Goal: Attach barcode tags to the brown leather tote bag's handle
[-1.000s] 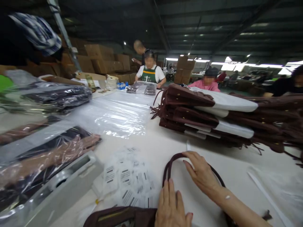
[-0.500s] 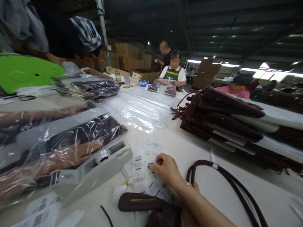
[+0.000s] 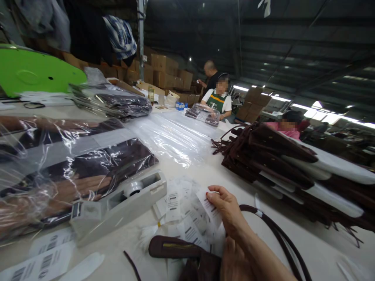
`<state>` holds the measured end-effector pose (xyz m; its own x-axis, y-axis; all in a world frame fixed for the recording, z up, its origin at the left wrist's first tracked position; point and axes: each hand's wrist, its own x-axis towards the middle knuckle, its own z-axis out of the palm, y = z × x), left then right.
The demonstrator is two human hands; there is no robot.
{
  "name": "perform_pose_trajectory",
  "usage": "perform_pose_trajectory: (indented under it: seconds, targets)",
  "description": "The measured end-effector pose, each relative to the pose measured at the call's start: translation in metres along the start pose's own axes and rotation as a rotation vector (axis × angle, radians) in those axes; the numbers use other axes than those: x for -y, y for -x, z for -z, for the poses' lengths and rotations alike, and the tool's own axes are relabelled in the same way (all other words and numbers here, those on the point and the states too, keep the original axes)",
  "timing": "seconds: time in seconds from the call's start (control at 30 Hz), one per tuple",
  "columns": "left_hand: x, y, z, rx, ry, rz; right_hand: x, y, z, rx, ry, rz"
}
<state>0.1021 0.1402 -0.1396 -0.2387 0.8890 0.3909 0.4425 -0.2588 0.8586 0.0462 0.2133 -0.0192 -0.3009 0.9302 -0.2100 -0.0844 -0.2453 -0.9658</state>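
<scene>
My right hand (image 3: 224, 205) reaches in from the lower right, thumb and fingertips pinched on a small white printed label (image 3: 209, 205). More such labels (image 3: 191, 228) lie in a loose pile beneath and left of it. Below my right forearm, partly hidden and blurred, my left hand (image 3: 233, 257) is against a dark brown bag (image 3: 202, 267) at the bottom edge; its fingers seem closed on the bag. A flap with a brass zipper (image 3: 180, 246) sticks out leftward from this bag. Right of my wrist, a brown strap (image 3: 274, 226) curves over the table.
A grey tape dispenser (image 3: 120, 207) stands left of the labels. Beyond it, a co-worker's hands (image 3: 79, 191) are inside a clear plastic bag with a brown item. Flat clear bags (image 3: 172, 136) lie mid-table; brown bags (image 3: 272, 156) are stacked right. Barcode sheets (image 3: 43, 259) lie lower left.
My right hand has lifted a label from the pile and moved slightly right with it. My left hand shows more below the forearm. The camera view has shifted and tilted a little.
</scene>
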Motion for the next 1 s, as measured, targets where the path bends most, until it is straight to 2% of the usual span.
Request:
perform_pose_trajectory:
  seconds: [0.1,0.17,0.23,0.3,0.37,0.4,0.47,0.5,0.57,0.63,0.7,0.73,0.8,0.87,0.93,1.0]
  targets:
    - [-0.011,-0.003,0.013,-0.116,0.035,0.089,0.014,0.004,0.011,0.038,-0.116,-0.188]
    - [-0.020,-0.012,0.033,-0.158,0.132,0.155,0.024,0.008,0.019,0.090,-0.177,-0.255]
    - [-0.028,-0.025,0.058,-0.158,0.300,0.284,0.034,0.012,0.025,0.127,-0.216,-0.270]
    - [-0.036,-0.038,0.082,-0.165,0.573,0.494,0.041,0.016,0.030,0.123,-0.208,-0.255]
    - [-0.041,-0.049,0.102,-0.230,0.944,0.707,0.042,0.018,0.034,0.110,-0.182,-0.238]
    - [-0.043,-0.052,0.109,-0.277,1.133,0.772,0.041,0.019,0.036,0.118,-0.168,-0.232]
    - [-0.044,-0.057,0.120,-0.385,1.396,0.807,0.034,0.021,0.041,0.182,-0.139,-0.230]
    - [-0.044,-0.059,0.123,-0.443,1.449,0.794,0.030,0.022,0.044,0.228,-0.119,-0.231]
    - [-0.041,-0.060,0.125,-0.549,1.428,0.790,0.022,0.023,0.051,0.312,-0.046,-0.233]
    - [-0.036,-0.060,0.124,-0.600,1.357,0.823,0.018,0.024,0.057,0.369,0.100,-0.226]
    - [-0.032,-0.059,0.120,-0.593,1.311,0.854,0.019,0.026,0.059,0.381,0.369,-0.135]
    - [-0.031,-0.059,0.118,-0.584,1.296,0.858,0.020,0.028,0.057,0.351,0.539,-0.043]
    - [-0.029,-0.057,0.115,-0.579,1.270,0.849,0.024,0.031,0.048,0.255,0.859,0.197]
    - [-0.028,-0.056,0.114,-0.578,1.251,0.842,0.024,0.035,0.033,0.185,1.056,0.407]
    - [-0.027,-0.055,0.114,-0.579,1.248,0.837,0.019,0.039,0.016,0.175,1.141,0.485]
    - [-0.025,-0.054,0.114,-0.594,1.282,0.837,0.011,0.042,0.002,0.191,1.129,0.427]
